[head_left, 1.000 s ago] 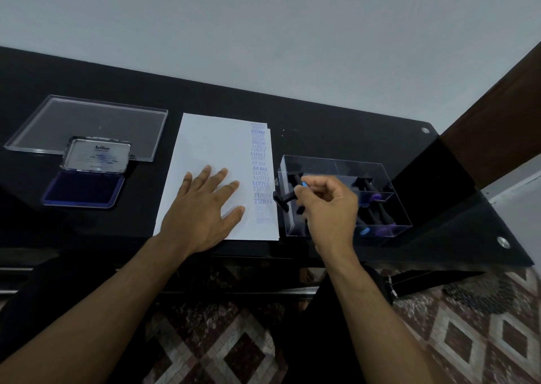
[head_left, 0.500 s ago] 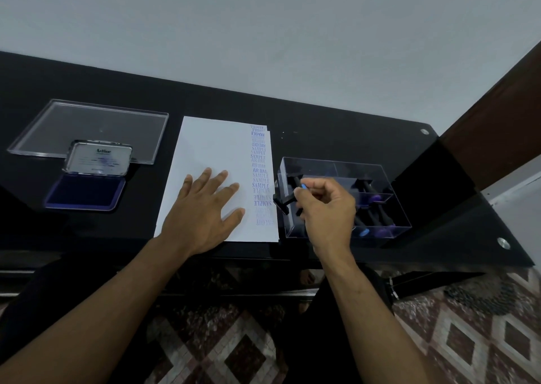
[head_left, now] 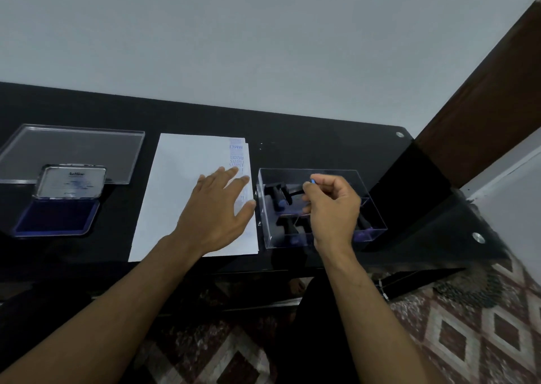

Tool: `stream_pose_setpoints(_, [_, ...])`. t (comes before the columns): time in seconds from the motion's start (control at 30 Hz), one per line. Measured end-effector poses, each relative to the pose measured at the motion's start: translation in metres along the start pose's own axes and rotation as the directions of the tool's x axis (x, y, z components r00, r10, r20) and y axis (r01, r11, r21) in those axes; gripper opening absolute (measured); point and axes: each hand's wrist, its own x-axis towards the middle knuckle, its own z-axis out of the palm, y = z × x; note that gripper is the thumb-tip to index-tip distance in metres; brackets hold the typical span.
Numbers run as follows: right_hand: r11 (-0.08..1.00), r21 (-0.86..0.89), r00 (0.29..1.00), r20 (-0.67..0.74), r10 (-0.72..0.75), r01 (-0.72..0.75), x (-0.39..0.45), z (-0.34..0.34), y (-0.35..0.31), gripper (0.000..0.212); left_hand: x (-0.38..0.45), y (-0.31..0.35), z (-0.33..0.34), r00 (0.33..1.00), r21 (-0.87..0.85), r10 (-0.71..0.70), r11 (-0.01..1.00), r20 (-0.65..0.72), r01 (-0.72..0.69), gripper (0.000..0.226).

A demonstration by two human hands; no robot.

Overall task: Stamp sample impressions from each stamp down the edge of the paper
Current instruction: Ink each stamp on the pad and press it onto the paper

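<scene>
Far left on the bench, an ink pad is seen lying open, its lid tipped up behind it and a clear plastic cover resting further back. Next along, the paper is laid flat, and a column of blue impressions is run down its right edge. The left hand is spread flat on that sheet, fingers straight and reaching over the printed column, nothing gripped; the paper is pinned by it.

Just beside the paper's right edge, the clear box is set, with several black stamps lying inside it. Over the box the right hand is held, its grip closed in a pinch: a small black stamp with a blue tip is caught between thumb and fingertips, its long axis pointing back towards the paper and slightly down. Whether that stamp is being lifted out or set back cannot be told.

The relation that matters is read this way: the ink pad is well apart to the left, right across the sheet, while the stamped edge is just to the left of the grip. If this stamp is yet to be printed, a long reach across the pinning hand would be called for, then a short return to the lower part of the column, which looks lighter than the top.
</scene>
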Motion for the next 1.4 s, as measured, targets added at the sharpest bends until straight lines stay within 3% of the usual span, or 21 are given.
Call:
stream_pose_setpoints(0.13, [0.999,-0.035,0.994,-0.107,-0.011,0.007,0.018,-0.018,-0.002,0.012,0.019,0.030,0.009,0.996,-0.020,0.084,0.996,-0.020,-0.084,0.063])
stream_pose_setpoints(0.27, [0.970,-0.230,0.979,-0.169,-0.115,0.074,0.036,-0.038,-0.002,0.012,0.040,0.057,0.021,0.989,0.008,0.145,0.989,0.007,-0.145,0.059])
stream_pose_setpoints(0.57, [0.777,-0.595,0.979,0.098,-0.180,0.203,0.069,-0.046,0.026,0.016,0.072,0.086,0.048,0.981,0.076,0.171,0.981,0.091,-0.178,0.059])
stream_pose_setpoints(0.77, [0.705,-0.688,0.985,0.140,-0.099,0.169,0.081,-0.040,0.028,0.022,0.072,0.082,0.055,0.982,0.077,0.163,0.982,0.090,-0.170,0.056])
stream_pose_setpoints(1.1, [0.542,-0.836,0.986,0.152,0.071,0.090,0.087,-0.031,0.017,0.013,0.072,0.078,0.060,0.983,0.082,0.175,0.980,0.055,-0.179,0.055])
stream_pose_setpoints(1.3, [0.549,-0.828,0.986,0.160,0.040,0.112,0.082,-0.033,0.025,0.023,0.073,0.078,0.059,0.982,0.073,0.180,0.980,0.053,-0.184,0.054])
stream_pose_setpoints(1.4, [0.509,-0.835,0.977,0.193,-0.087,0.210,0.078,-0.032,0.029,0.022,0.073,0.077,0.058,0.983,0.040,0.179,0.983,0.045,-0.180,0.054])
